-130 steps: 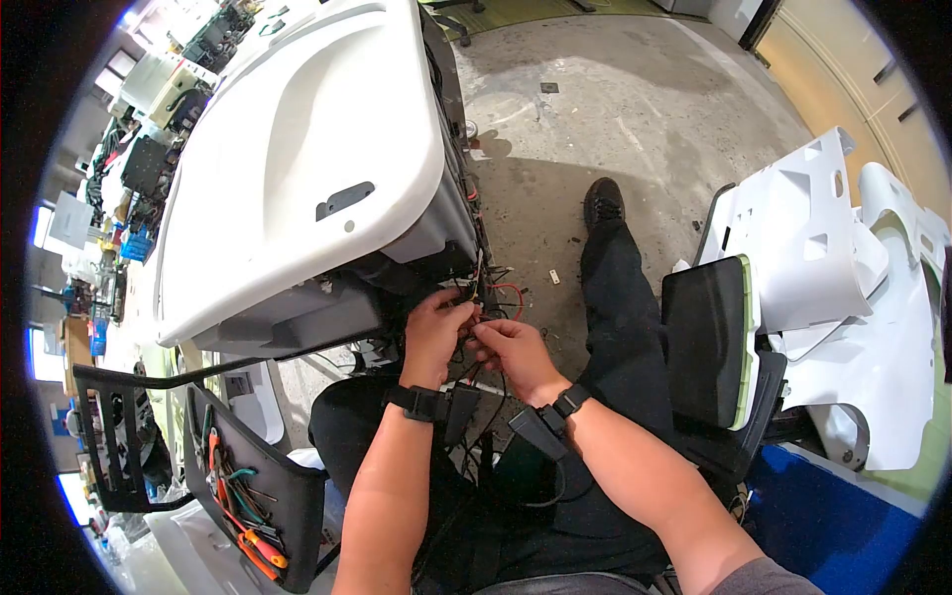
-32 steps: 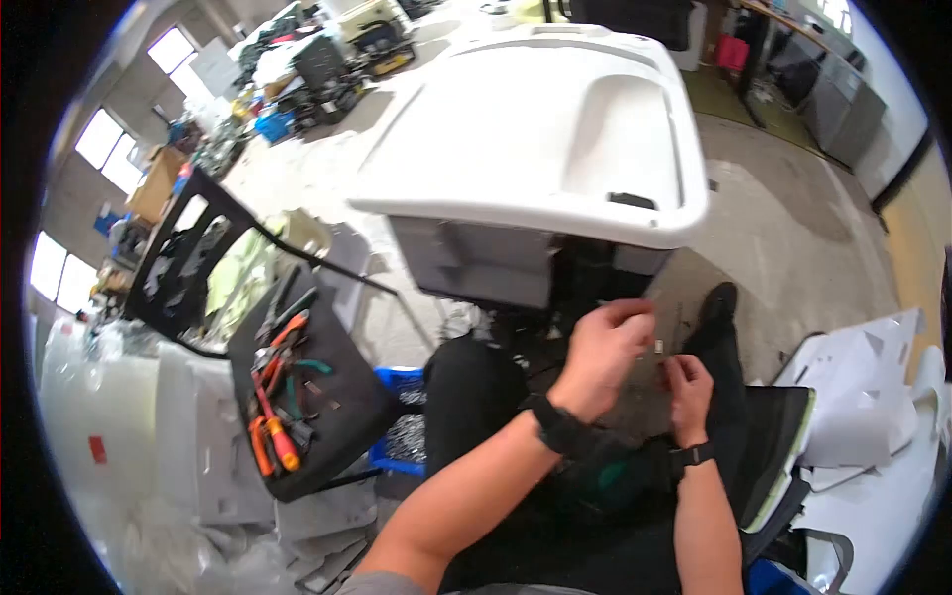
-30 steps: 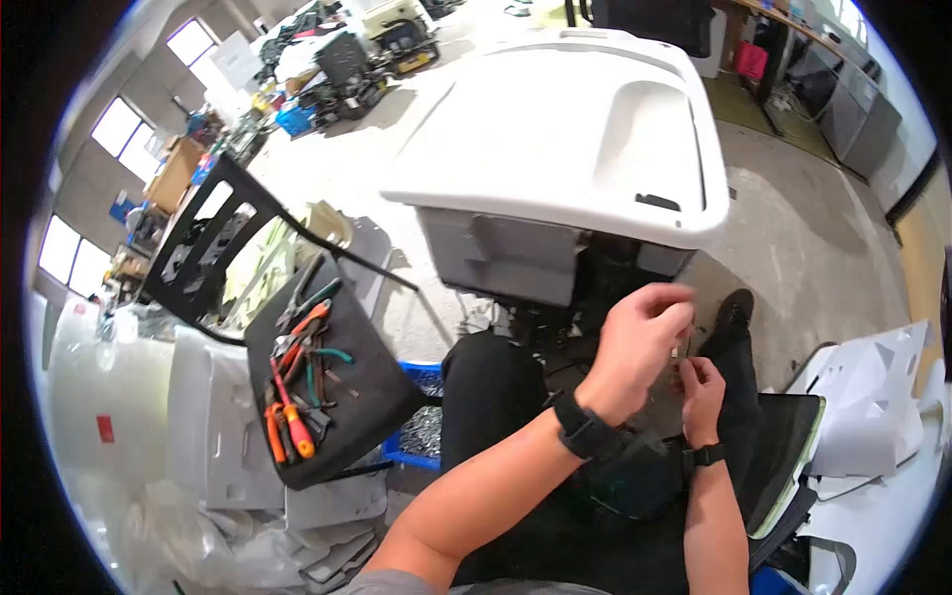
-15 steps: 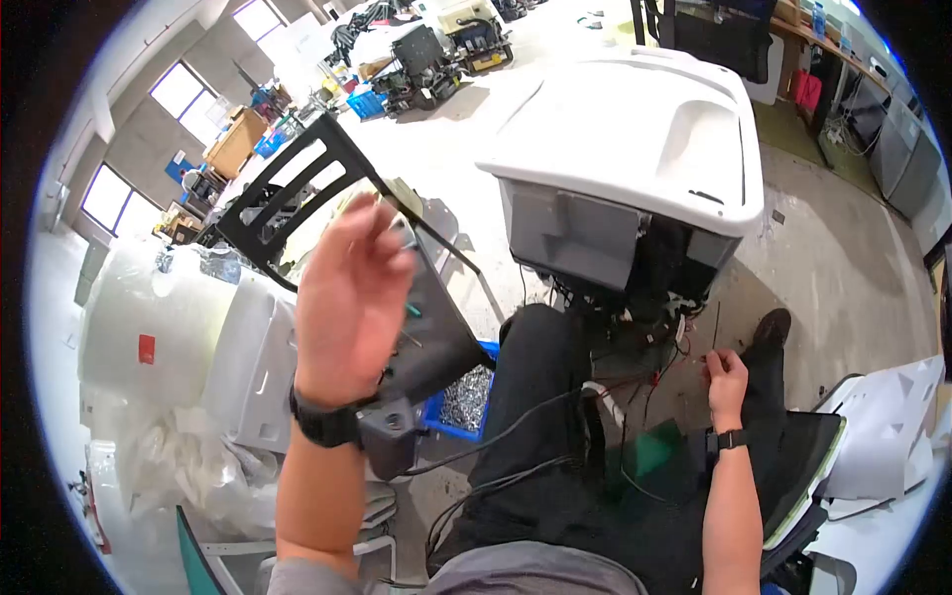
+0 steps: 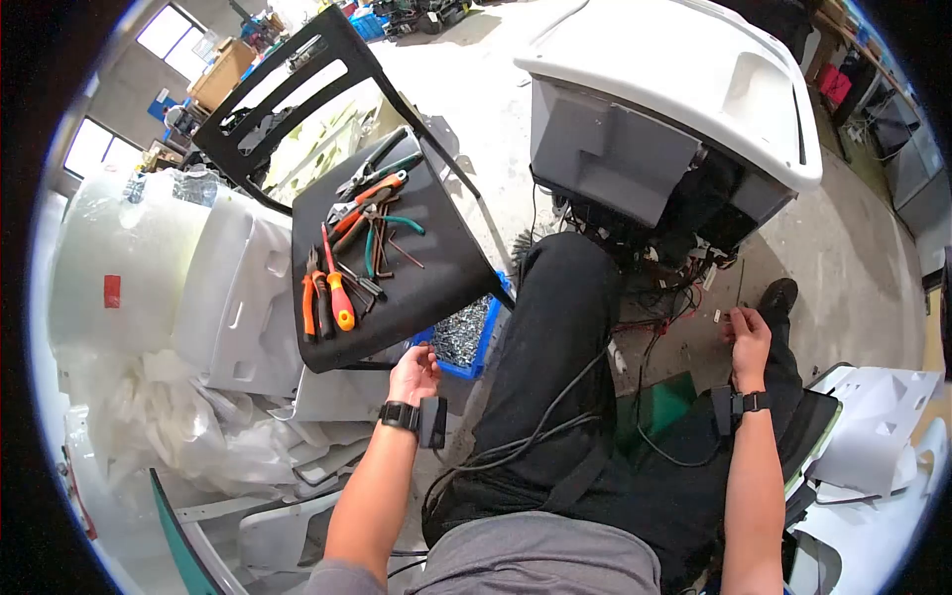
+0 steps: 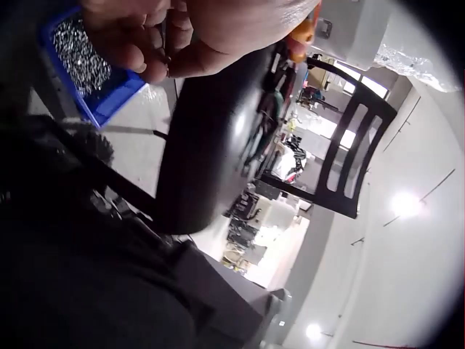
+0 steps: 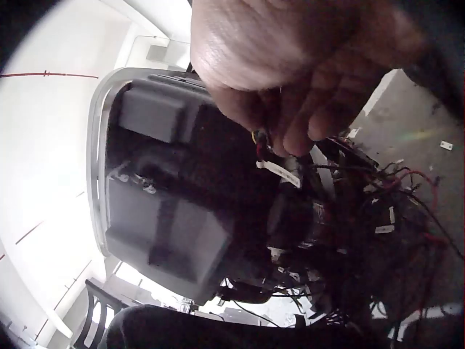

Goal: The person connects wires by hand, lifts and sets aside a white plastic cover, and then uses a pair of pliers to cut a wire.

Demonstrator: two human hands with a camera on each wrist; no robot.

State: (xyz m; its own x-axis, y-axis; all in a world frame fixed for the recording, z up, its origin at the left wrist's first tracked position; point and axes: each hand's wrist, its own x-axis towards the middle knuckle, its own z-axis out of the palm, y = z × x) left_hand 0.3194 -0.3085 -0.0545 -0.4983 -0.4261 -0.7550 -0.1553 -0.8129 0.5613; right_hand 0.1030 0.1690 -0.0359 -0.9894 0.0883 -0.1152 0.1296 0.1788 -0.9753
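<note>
My left hand is by the front edge of the black chair seat, beside the blue bin of small metal pieces. Its fingers are curled, thumb close to the fingertips in the left wrist view; I cannot tell whether a tiny thing is between them. My right hand pinches a thin dark rod-like thing that points up from its fingertips. In the right wrist view those fingers are in front of loose wires and a white label under the white-topped grey machine.
Pliers, a red-yellow screwdriver and other hand tools lie on the seat. Red and black wires spill onto the floor. Cables cross the person's lap. White panels stand at right; plastic sheeting lies at left.
Both hands were together at the machine's wires. My left hand has since left them, risen in front of the chair and dropped beside the blue bin. My right hand stays near the machine.
</note>
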